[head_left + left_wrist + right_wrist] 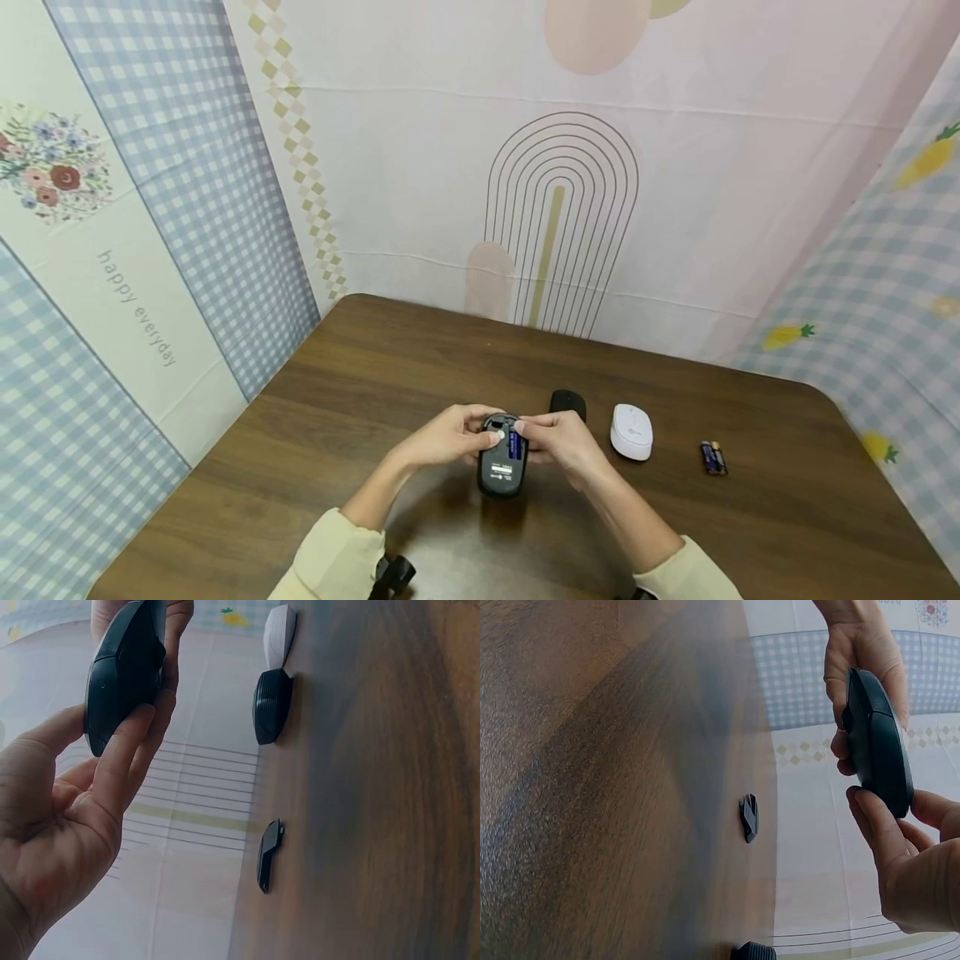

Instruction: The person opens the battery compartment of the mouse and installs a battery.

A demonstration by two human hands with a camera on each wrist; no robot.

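Note:
Both hands hold a black computer mouse (501, 467) above the table, its underside facing up toward the head camera. Dark blue battery casing (515, 446) shows in its uncovered compartment. My left hand (442, 437) grips the mouse's left side, thumb on the underside near the compartment. From the other side, my right hand (567, 446) grips it, thumb tip at the upper end of the battery. Fingers of both hands support the mouse from below, as the left wrist view shows. A small black plastic piece (269, 855), like a battery cover, lies on the table beyond the hands.
Behind the right hand stands another black mouse (567, 403). To its right is a white mouse (632, 432), and farther right two loose batteries (713, 458) lie side by side. The brown wooden table (405, 367) ends at a patterned cloth backdrop (420, 183).

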